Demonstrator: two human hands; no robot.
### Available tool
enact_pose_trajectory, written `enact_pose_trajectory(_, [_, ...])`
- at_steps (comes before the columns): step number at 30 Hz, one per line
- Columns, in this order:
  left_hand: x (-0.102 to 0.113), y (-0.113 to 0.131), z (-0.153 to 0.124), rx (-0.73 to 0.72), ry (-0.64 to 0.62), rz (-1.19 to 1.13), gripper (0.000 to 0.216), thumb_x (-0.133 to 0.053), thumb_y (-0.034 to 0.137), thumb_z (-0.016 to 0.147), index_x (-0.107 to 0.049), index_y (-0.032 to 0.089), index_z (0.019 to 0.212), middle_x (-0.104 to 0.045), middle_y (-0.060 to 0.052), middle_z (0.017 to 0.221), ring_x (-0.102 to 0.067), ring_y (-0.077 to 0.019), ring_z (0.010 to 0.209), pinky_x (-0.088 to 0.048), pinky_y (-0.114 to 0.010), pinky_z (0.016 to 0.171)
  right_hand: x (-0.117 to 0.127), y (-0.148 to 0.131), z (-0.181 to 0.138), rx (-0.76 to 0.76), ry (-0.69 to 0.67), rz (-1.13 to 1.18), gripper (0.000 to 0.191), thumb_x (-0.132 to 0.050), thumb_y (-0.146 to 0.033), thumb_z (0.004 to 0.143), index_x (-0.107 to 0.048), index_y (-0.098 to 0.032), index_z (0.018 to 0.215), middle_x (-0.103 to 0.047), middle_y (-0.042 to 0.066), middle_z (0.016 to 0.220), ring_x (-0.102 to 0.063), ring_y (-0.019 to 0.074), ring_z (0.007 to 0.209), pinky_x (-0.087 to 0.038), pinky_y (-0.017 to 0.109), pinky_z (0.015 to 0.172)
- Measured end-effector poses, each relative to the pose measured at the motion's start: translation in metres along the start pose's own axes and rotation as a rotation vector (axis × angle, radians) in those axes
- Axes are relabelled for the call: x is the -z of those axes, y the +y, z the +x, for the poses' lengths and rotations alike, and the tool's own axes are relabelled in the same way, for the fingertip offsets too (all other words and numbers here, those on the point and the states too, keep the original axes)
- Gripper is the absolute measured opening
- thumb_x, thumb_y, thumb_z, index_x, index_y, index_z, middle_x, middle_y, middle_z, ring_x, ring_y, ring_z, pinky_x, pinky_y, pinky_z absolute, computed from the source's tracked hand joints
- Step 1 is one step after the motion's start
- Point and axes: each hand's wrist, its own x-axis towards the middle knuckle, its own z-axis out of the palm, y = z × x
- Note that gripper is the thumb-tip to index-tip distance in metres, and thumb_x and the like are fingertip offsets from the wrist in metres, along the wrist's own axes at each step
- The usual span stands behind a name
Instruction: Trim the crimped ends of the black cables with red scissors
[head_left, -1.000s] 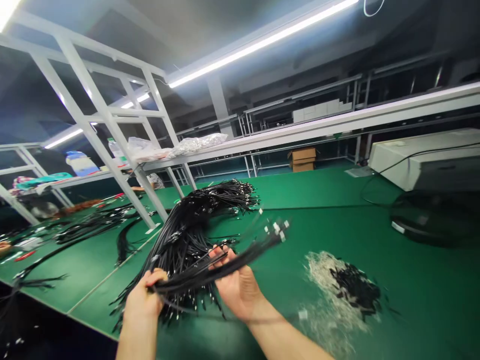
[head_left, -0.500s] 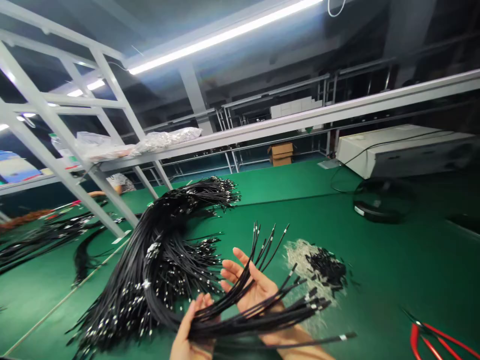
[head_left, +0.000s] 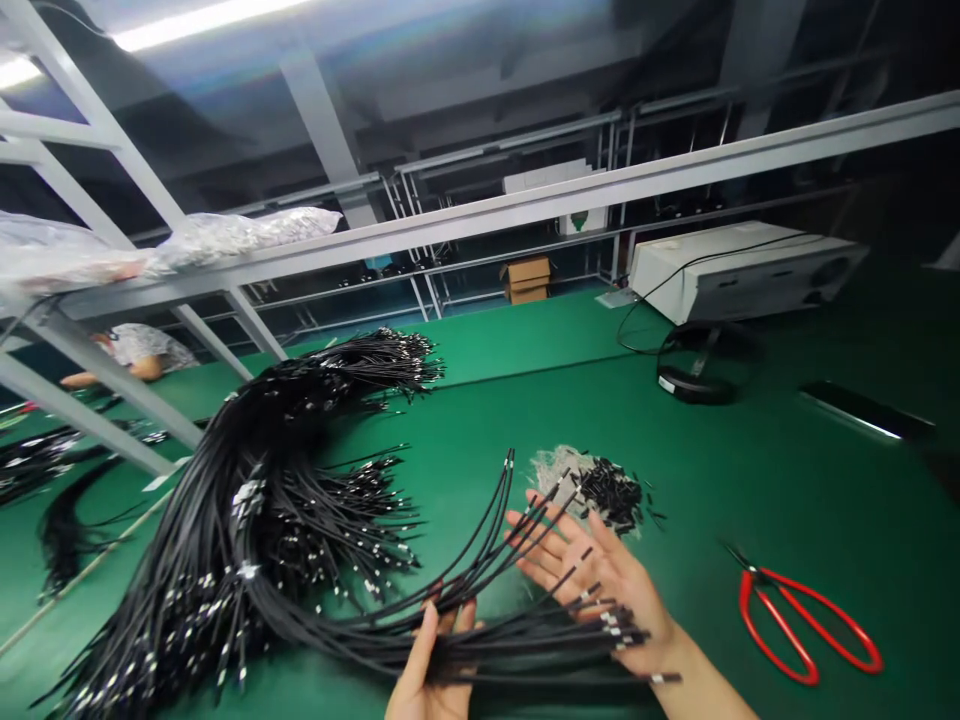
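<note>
My left hand [head_left: 429, 668] is wrapped round a bundle of thin black cables [head_left: 525, 648], its thumb on the near side and fingertips showing behind. The cable ends, several with white bands, fan out to the right. Under and behind these ends, my right hand [head_left: 626, 585] lies palm up with its fingers spread; some cables cross in front of it. To the left, the bundle runs back to a large heap of black cables [head_left: 262, 430] on the green table [head_left: 480, 430]. Past my right fingertips lie short black tube pieces [head_left: 611, 492] and clear scraps [head_left: 553, 468].
Red-handled scissors [head_left: 784, 600] lie at the right. Behind them are a dark flat object [head_left: 862, 410], a black ring-shaped item [head_left: 697, 390] and a white box-like machine [head_left: 735, 275]. A metal shelf rail [head_left: 480, 220] spans the back. Another person's arm [head_left: 142, 368] shows at far left.
My right hand has slid right toward the cable ends, and its fingers have spread. The left still grips the bundle, a little farther right. The view has turned right, bringing the scissors fully in.
</note>
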Motion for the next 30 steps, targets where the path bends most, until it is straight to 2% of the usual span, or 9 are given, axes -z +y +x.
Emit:
enact_pose_trajectory(4, [-0.005,-0.004,-0.001,-0.062,0.129,0.053,0.052,-0.054,0.004,0.081,-0.051,0.025,0.129,-0.071,-0.004,0.105,-0.067,-0.0225,0.097,-0.054,-0.04,0.094,0.008,0.002,-0.002,-0.026,-0.001,-0.033,0.051,-0.044,-0.052,0.089,-0.049,-0.021,0.129,-0.05,0.012,0.134,-0.048,0.0233,0.122,-0.021,0.045,0.109])
enact_pose_trajectory(8, [-0.01,-0.006,-0.006,-0.074,0.21,0.085,0.053,-0.056,0.003,0.079,-0.051,0.022,0.129,-0.07,-0.008,0.107,-0.069,-0.0216,0.092,-0.057,-0.036,0.089,0.013,0.003,0.0,-0.05,0.019,-0.05,0.052,-0.043,-0.052,0.089,-0.049,-0.021,0.13,-0.051,0.012,0.133,-0.05,0.0243,0.121,-0.024,0.047,0.108])
enact_pose_trajectory(13, [-0.01,-0.006,-0.01,-0.094,0.224,0.111,0.05,-0.058,0.003,0.077,-0.054,0.021,0.124,-0.067,-0.008,0.112,-0.068,-0.0235,0.094,-0.059,-0.038,0.085,0.016,0.003,0.001,-0.063,0.052,-0.093,0.048,-0.045,-0.045,0.09,-0.051,-0.02,0.13,-0.052,0.011,0.132,-0.05,0.0234,0.12,-0.026,0.046,0.108])
enact_pose_trajectory(17, [-0.008,-0.006,-0.011,-0.087,0.227,0.11,0.055,-0.057,0.002,0.077,-0.051,0.022,0.128,-0.068,-0.008,0.112,-0.069,-0.0232,0.093,-0.059,-0.037,0.084,0.014,0.003,-0.002,-0.094,0.078,-0.134,0.048,-0.051,-0.041,0.088,-0.049,-0.021,0.132,-0.052,0.011,0.132,-0.049,0.0235,0.121,-0.027,0.045,0.108])
enact_pose_trajectory(23, [-0.008,-0.007,-0.011,-0.117,0.246,0.158,0.057,-0.059,0.002,0.076,-0.05,0.021,0.129,-0.069,-0.008,0.108,-0.071,-0.0217,0.084,-0.062,-0.031,0.071,0.01,0.0,-0.005,-0.1,0.054,-0.134,0.045,-0.054,-0.026,0.087,-0.05,-0.023,0.132,-0.052,0.009,0.133,-0.046,0.0232,0.124,-0.025,0.044,0.109])
enact_pose_trajectory(30, [-0.018,-0.005,-0.018,-0.12,0.295,0.157,0.048,-0.06,0.002,0.076,-0.057,0.018,0.121,-0.072,-0.007,0.099,-0.071,-0.0203,0.085,-0.06,-0.032,0.08,0.005,-0.002,-0.004,-0.106,0.122,-0.215,0.049,-0.059,-0.033,0.084,-0.05,-0.022,0.131,-0.049,0.011,0.136,-0.051,0.0251,0.119,-0.032,0.047,0.104])
